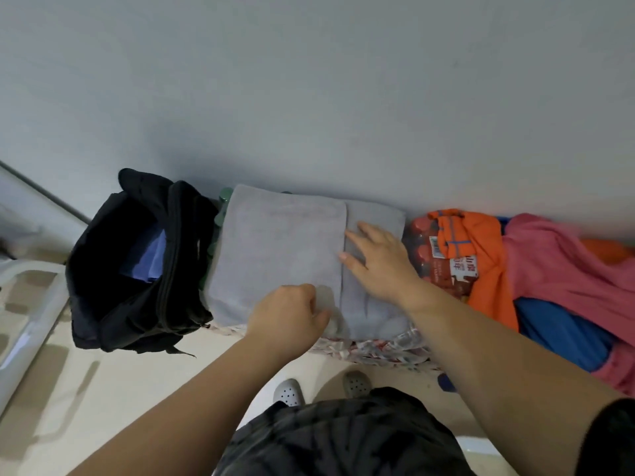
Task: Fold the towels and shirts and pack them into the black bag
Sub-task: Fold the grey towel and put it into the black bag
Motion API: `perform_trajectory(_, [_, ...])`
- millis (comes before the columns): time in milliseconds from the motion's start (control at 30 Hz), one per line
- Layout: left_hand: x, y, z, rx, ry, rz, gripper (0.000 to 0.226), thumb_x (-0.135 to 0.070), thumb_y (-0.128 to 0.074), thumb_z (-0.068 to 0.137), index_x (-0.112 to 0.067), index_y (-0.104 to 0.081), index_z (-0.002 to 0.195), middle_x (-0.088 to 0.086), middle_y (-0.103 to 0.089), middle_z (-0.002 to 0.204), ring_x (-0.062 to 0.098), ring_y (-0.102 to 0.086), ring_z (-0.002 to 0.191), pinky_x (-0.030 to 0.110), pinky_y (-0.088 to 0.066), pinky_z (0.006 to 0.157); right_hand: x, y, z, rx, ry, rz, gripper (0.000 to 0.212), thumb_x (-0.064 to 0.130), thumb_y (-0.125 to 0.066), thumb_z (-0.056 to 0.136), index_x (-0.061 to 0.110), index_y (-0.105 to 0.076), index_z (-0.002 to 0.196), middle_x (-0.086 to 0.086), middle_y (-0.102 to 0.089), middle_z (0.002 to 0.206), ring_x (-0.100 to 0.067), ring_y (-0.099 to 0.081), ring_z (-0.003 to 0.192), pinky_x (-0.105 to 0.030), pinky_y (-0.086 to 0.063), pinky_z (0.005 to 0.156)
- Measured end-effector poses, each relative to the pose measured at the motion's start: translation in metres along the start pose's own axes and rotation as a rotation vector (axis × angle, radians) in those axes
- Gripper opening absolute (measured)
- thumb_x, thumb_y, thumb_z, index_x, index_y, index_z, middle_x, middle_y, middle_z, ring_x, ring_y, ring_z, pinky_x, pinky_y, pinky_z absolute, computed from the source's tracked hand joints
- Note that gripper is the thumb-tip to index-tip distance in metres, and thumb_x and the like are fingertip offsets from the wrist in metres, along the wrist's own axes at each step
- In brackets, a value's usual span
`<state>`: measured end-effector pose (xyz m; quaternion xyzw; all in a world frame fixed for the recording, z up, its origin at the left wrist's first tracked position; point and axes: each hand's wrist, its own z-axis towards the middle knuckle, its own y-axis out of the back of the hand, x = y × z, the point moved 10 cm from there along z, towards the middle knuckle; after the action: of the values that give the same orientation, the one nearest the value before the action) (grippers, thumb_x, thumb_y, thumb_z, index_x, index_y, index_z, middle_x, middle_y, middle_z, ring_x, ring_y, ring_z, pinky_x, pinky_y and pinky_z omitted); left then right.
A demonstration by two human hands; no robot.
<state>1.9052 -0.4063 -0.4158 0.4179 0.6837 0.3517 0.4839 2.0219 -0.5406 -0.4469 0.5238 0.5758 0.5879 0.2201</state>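
Note:
A grey towel (278, 249) lies partly folded on a low surface against the wall, one flap doubled over with its edge running down the middle. My right hand (376, 261) rests flat and open on the towel's right part, beside that edge. My left hand (290, 314) pinches the towel's near edge with closed fingers. The black bag (113, 297) stands unzipped to the left of the towel, with a folded blue-violet cloth (147, 259) inside it. To the right lie an orange shirt (481, 259), a pink cloth (567, 269) and a blue cloth (556, 331) in a loose heap.
Packs of red-capped bottles (433, 259) sit under the orange shirt, and green-capped bottles (225, 197) show behind the towel. A white slatted frame (24, 304) stands at the far left. The wall is close behind. My feet in perforated clogs (288, 393) stand on the pale floor.

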Motion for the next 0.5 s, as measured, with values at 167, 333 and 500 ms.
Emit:
perform_trajectory(167, [-0.026, -0.019, 0.0, -0.017, 0.087, 0.075, 0.042, -0.061, -0.058, 0.085, -0.023, -0.048, 0.07, -0.004, -0.056, 0.075, 0.023, -0.06, 0.08, 0.031, -0.038, 0.062, -0.001, 0.006, 0.006, 0.021, 0.111, 0.037, 0.076, 0.066, -0.03, 0.087, 0.028, -0.039, 0.152, -0.006, -0.032, 0.159, -0.03, -0.026, 0.146, -0.041, -0.017, 0.12])
perform_trajectory(333, [-0.029, -0.027, -0.011, -0.067, 0.234, 0.148, 0.046, -0.059, -0.051, 0.09, -0.022, -0.041, 0.064, -0.002, -0.055, 0.07, 0.023, -0.056, 0.07, 0.03, -0.036, 0.058, 0.009, 0.01, 0.02, 0.051, 0.179, -0.009, 0.065, 0.063, -0.042, 0.094, 0.03, -0.04, 0.149, -0.001, -0.04, 0.149, -0.03, -0.031, 0.136, -0.041, -0.025, 0.112])
perform_trajectory(500, [-0.029, -0.031, -0.01, -0.06, 0.336, 0.225, 0.03, -0.048, -0.053, 0.088, -0.022, -0.048, 0.074, 0.002, -0.068, 0.088, 0.027, -0.065, 0.086, 0.03, -0.039, 0.062, 0.012, 0.014, 0.032, 0.104, 0.185, -0.033, 0.069, 0.066, -0.044, 0.092, 0.035, -0.032, 0.152, 0.001, -0.034, 0.154, -0.03, -0.023, 0.142, -0.045, -0.021, 0.115])
